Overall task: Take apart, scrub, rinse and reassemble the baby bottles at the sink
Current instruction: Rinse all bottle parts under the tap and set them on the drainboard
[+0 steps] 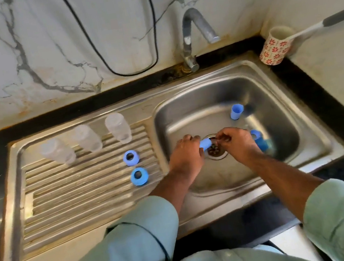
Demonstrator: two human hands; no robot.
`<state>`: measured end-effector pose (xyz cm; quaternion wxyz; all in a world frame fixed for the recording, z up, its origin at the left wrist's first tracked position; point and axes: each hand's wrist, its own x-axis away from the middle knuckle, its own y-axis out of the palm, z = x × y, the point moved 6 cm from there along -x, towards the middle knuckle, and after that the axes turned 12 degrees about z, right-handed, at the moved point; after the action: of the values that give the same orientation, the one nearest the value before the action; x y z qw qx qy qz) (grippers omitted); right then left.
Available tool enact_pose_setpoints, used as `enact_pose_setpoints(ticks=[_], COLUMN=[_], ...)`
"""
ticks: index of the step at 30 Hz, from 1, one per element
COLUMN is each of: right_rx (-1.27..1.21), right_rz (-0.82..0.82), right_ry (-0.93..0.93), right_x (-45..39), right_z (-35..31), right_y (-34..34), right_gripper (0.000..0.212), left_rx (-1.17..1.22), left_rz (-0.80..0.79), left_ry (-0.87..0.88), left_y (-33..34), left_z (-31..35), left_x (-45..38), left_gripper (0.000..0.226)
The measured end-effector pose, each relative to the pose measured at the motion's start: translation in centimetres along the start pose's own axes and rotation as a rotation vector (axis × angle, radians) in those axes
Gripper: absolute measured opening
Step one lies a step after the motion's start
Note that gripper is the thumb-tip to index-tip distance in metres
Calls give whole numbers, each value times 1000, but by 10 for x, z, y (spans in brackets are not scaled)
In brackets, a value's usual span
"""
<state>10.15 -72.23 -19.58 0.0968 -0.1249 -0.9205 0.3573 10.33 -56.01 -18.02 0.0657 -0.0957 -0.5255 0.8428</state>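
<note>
— Over the drain (215,150) of the sink (261,82), the left hand (185,154) curls its grip round a blue cap (205,143), and the right hand (236,144) pinches at its open end; what it pinches is too blurred to tell.

— How should that go?

— I would keep the cap low above the basin and hold it firmly, so a slip drops nothing far.

— And the containers?

— Three clear bottles (88,137) stand on the drainboard (63,195), apparently empty. Two blue rings (135,166) lie just beside them. Two more blue caps (236,111) sit in the basin. On the bench, a patterned cup (274,52) holds a long-handled brush (318,25).
</note>
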Motion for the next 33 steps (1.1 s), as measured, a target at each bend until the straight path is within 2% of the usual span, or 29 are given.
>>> enact_pose_setpoints(ticks=[5, 10, 14, 18, 23, 25, 27, 29, 31, 33], right_rx=[127, 400, 597, 670, 681, 626, 388, 116, -105, -236], right_rz=[8, -248, -413, -410, -400, -322, -247, -235, -263, -277], right_ry=[58, 118, 66, 20, 25, -46, -105, -181, -198, -135], right_x=[-75, -122, -132, -144, -154, -158, -162, -161, -157, -154], right_z=[67, 132, 156, 158, 154, 138, 114, 83, 55, 34], right_y=[-46, -37, -21, -12, -6, -9, -11, -6, 3, 12], right_gripper=[14, 36, 29, 22, 24, 15, 14, 22, 32, 47], left_rx=[38, 21, 5, -26, -5, 50, 90, 207, 460, 641], left_rz=[-142, -197, -211, -231, -200, -94, 166, 453, 686, 766], left_ry=[-150, -305, -397, -473, -497, -551, -659, -727, -737, -707], left_y=[68, 116, 135, 150, 153, 138, 104, 62, 22, -11], left_z=[38, 56, 57, 51, 42, 36, 24, 13, 12, 15], left_x=[-45, -69, -73, -73, -85, -94, -109, -131, -159, -189], left_gripper=[44, 33, 27, 27, 32, 31, 21, 21, 21, 26])
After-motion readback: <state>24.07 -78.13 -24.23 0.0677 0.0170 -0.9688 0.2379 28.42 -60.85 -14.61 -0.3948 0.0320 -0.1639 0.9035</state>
